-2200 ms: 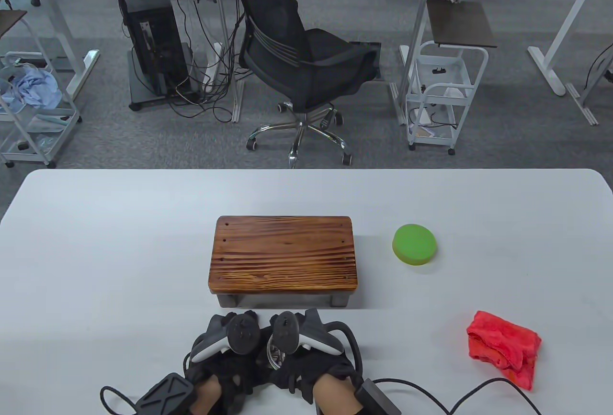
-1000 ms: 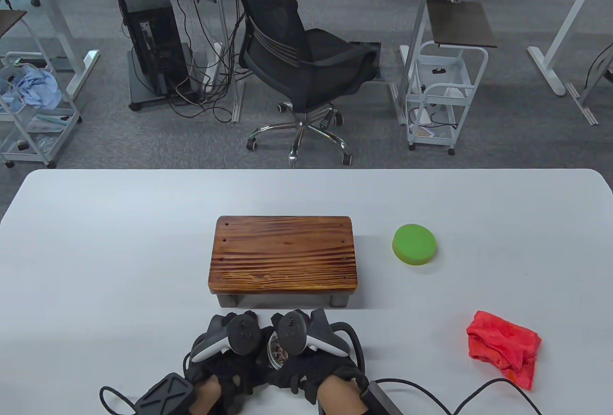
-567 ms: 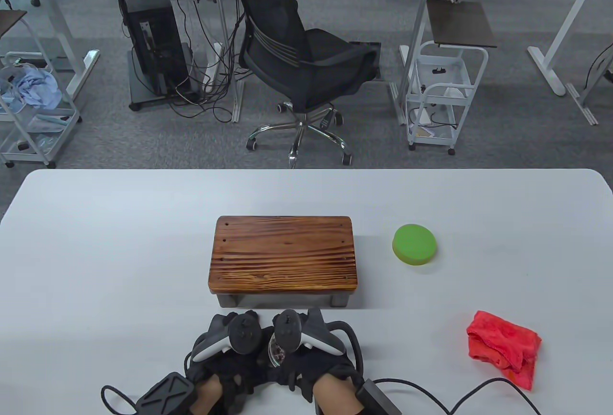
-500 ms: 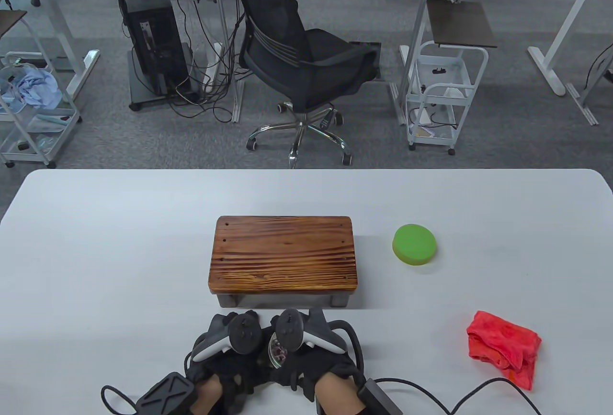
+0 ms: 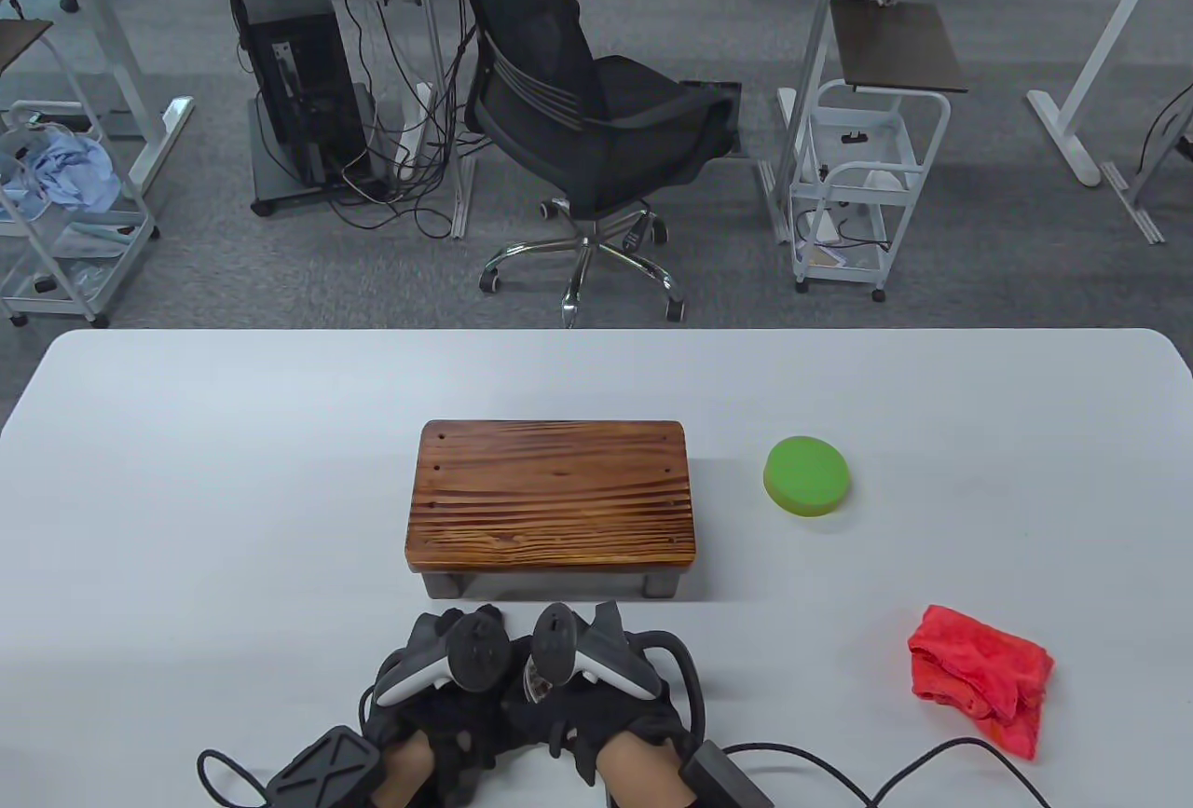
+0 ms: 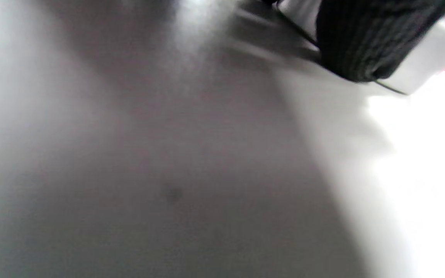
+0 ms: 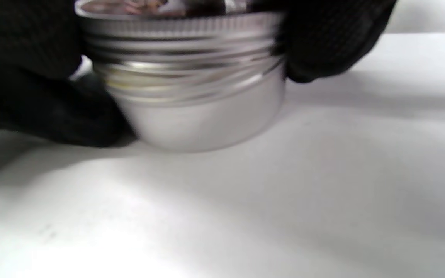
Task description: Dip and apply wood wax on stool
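The wooden stool (image 5: 553, 496) stands mid-table. Just in front of it, both gloved hands close around a small silver wax tin (image 5: 535, 683), mostly hidden under the trackers. My left hand (image 5: 447, 715) holds the tin from the left. My right hand (image 5: 592, 715) grips it from the right. In the right wrist view the tin (image 7: 199, 112) stands on the table, its threaded lid (image 7: 180, 27) sitting on top, with black fingers (image 7: 323, 42) curled round the lid's edge. The left wrist view shows a gloved finger (image 6: 361, 42) against the tin's wall (image 6: 423, 58).
A round green sponge (image 5: 807, 475) lies right of the stool. A crumpled red cloth (image 5: 980, 677) sits at the front right. Glove cables (image 5: 839, 766) trail along the front edge. An office chair (image 5: 587, 128) stands beyond the table.
My right hand has twisted leftward over the tin, its tracker now covering more of the lid. The left hand, stool, sponge and cloth stay put.
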### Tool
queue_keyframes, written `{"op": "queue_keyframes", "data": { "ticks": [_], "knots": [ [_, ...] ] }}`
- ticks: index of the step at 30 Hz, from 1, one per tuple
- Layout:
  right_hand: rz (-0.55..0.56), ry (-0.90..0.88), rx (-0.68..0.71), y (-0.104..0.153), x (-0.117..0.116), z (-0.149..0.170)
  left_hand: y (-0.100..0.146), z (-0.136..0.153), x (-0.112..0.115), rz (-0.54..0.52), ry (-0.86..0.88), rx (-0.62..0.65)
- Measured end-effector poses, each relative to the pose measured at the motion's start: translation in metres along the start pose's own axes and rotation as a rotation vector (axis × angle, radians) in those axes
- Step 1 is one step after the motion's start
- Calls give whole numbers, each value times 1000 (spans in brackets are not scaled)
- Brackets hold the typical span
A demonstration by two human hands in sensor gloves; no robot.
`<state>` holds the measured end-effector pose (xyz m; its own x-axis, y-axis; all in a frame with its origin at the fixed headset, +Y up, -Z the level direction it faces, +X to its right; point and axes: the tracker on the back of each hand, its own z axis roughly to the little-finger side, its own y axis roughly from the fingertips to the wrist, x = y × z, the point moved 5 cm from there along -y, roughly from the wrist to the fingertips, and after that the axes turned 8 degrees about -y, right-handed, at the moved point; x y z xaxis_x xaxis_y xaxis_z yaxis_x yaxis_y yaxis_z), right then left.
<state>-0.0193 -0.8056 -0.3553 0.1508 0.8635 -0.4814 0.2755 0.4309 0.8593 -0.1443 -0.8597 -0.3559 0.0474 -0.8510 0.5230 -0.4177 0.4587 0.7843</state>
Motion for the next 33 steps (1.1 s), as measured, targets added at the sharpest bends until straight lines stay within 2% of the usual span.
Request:
{"op": "queue_keyframes", "data": {
  "ticks": [6,9,12,16,18,20,22,33],
  "knots": [
    [-93,-83,110,-2,0,0,0,-1,1,7,2,10],
    [-106,-119,134,0,0,2,0,-1,1,8,1,9],
    [-87,-115,101,3,0,4,0,-1,1,6,-1,8],
    [1,-32,-32,7,4,7,0,-1,1,7,-2,7],
    [3,0,-68,5,2,6,0,-1,1,6,-4,7],
    [-28,-6,-51,2,-3,3,0,-1,1,7,-3,8],
    [-14,16,-34,2,-1,1,0,-2,1,7,-3,9],
    [-105,-106,101,1,0,3,0,-2,1,8,1,9]
  ]
}}
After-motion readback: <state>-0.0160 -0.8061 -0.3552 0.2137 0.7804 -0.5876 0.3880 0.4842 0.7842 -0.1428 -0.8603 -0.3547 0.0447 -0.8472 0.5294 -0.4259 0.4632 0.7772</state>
